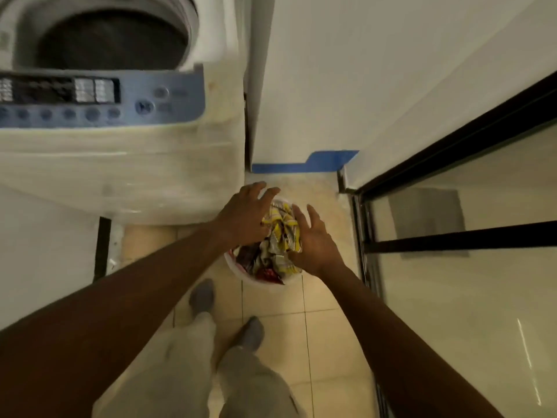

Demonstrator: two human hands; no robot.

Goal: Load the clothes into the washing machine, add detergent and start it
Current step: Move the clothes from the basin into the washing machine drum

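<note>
left arm (126,285): bare, enters at lower left edge, stretched diagonally up to frame centre.
left hand (241,215): just above centre, back to camera, fingers (260,188) straight and spread, pointing upper right.
right arm (398,333): bare, enters at bottom right, stretched up-left towards centre.
right hand (315,242): right of left hand and a bit lower, apart from it; palm turned left, fingers (301,214) straight, loosely spread, pointing up.
legs (193,357): bottom centre, light trousers.
feet (202,297): grey; left one higher in frame than right.
</note>
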